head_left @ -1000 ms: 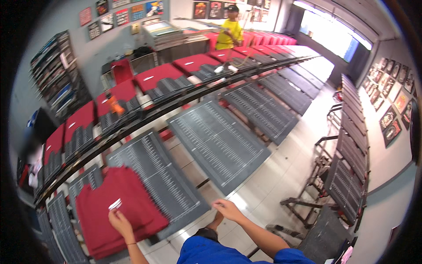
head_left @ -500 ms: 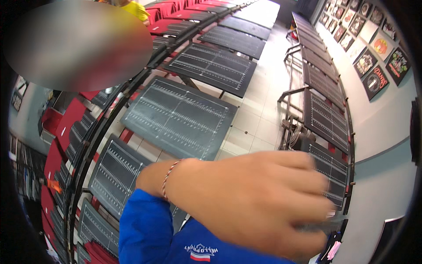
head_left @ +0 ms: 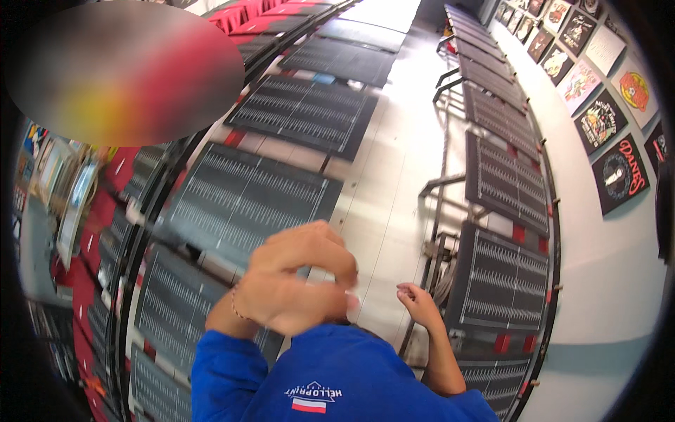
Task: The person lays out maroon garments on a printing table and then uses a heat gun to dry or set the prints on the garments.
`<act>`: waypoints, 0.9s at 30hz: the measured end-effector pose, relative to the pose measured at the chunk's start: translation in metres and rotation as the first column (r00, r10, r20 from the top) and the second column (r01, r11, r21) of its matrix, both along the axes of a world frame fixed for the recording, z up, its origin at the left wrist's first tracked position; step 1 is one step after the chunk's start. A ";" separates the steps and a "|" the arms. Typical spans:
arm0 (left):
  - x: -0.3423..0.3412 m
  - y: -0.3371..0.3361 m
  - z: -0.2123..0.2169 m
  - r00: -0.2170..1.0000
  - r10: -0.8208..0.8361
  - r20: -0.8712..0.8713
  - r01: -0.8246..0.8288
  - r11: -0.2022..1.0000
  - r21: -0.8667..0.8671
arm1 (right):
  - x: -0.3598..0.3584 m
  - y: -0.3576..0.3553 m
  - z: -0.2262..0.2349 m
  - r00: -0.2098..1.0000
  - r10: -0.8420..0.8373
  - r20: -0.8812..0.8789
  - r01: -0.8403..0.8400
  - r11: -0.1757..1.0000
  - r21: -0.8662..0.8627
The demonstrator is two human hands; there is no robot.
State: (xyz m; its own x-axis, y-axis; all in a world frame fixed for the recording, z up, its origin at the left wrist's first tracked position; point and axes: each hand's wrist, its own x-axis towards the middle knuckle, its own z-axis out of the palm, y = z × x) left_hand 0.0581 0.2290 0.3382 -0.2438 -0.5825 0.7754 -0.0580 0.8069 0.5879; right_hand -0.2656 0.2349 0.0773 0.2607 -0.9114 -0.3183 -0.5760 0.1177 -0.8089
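Observation:
My left hand [head_left: 299, 278], with a thin braided band at the wrist, is raised in front of my blue shirt [head_left: 344, 369]. Its fingers curl round toward the thumb in a loop; whatever they hold, if anything, does not show. Behind it lies a dark panel [head_left: 249, 200] marked with rows of white ticks. My right hand [head_left: 420, 305] hovers over the pale aisle, its fingers loosely bent and apart, with nothing visible in them. Nearest to it is another ticked dark panel [head_left: 503, 281] on the right-hand rack.
Long rows of tilted dark panels run along both sides of a tiled aisle [head_left: 383, 148]. Red fabric [head_left: 242, 14] lies over panels at the far left. A metal bracket [head_left: 441, 184] juts into the aisle. Printed pictures [head_left: 619, 172] cover the right wall. A blurred oval hides the upper left.
My left hand has drawn back from close to the camera, toward the left. My right hand has come into view. The whole view has shifted, and the yellow-clad person is now hidden by the blur.

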 end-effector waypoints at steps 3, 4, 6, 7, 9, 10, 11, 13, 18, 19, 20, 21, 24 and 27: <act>-0.002 -0.134 -0.081 0.996 0.036 0.077 -0.057 0.953 0.296 | -0.025 -0.113 0.001 0.997 -0.039 -0.060 0.040 0.999 0.013; -0.011 -0.181 -0.111 0.997 0.009 0.078 -0.039 0.923 0.382 | -0.036 -0.149 -0.002 0.993 -0.059 -0.098 0.059 0.998 0.000; -0.047 -0.259 -0.157 0.998 -0.070 -0.008 0.061 0.807 0.587 | -0.070 -0.199 -0.030 0.962 -0.271 -0.039 0.273 0.961 0.046; -0.067 -0.299 -0.172 0.990 -0.104 -0.093 0.140 0.722 0.678 | -0.086 -0.223 -0.037 0.954 -0.258 -0.153 0.264 0.964 0.019; -0.101 -0.375 -0.188 0.949 -0.313 -0.046 0.246 0.638 0.729 | -0.121 -0.251 -0.073 0.920 -0.303 -0.247 0.334 0.938 0.092; -0.116 -0.414 -0.183 0.919 -0.392 -0.032 0.295 0.633 0.716 | -0.137 -0.268 -0.099 0.905 -0.360 -0.228 0.403 0.896 0.186; -0.129 -0.452 -0.172 0.884 -0.468 -0.014 0.341 0.623 0.704 | -0.150 -0.285 -0.119 0.901 -0.344 -0.266 0.413 0.867 0.279; -0.136 -0.531 -0.175 0.833 -0.525 0.176 0.342 0.738 0.581 | -0.153 -0.354 -0.134 0.910 -0.289 -0.297 0.401 0.792 0.461; -0.123 -0.750 -0.201 0.806 -0.425 0.412 0.078 0.766 0.638 | -0.164 -0.632 -0.173 0.963 0.112 -0.244 0.016 0.882 0.470; -0.115 -0.795 -0.208 0.838 -0.361 0.408 0.002 0.752 0.660 | -0.154 -0.707 -0.148 0.907 0.173 -0.385 -0.013 0.924 0.383; -0.106 -0.837 -0.219 0.865 -0.293 0.406 -0.072 0.730 0.680 | -0.153 -0.783 -0.154 0.900 0.164 -0.403 -0.071 0.969 0.236; -0.094 -0.874 -0.230 0.874 -0.189 0.447 -0.188 0.717 0.671 | -0.142 -0.867 -0.142 0.911 0.143 -0.386 -0.082 0.982 0.170; -0.057 -0.981 -0.257 0.837 -0.016 0.547 -0.439 0.578 0.688 | -0.083 -1.093 -0.049 0.937 0.090 -0.337 -0.144 0.980 -0.138; -0.036 -1.084 -0.271 0.813 0.118 0.570 -0.541 0.513 0.666 | -0.029 -1.271 0.014 0.968 0.182 -0.174 -0.218 0.951 -0.221</act>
State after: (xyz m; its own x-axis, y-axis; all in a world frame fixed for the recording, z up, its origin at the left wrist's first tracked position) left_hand 0.0226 -0.8547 0.0672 -0.0483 -0.9869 -0.1540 -0.6093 -0.0931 0.7875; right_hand -0.2949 -1.0364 0.0912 0.4111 -0.8992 -0.1497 -0.6848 -0.1963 -0.7018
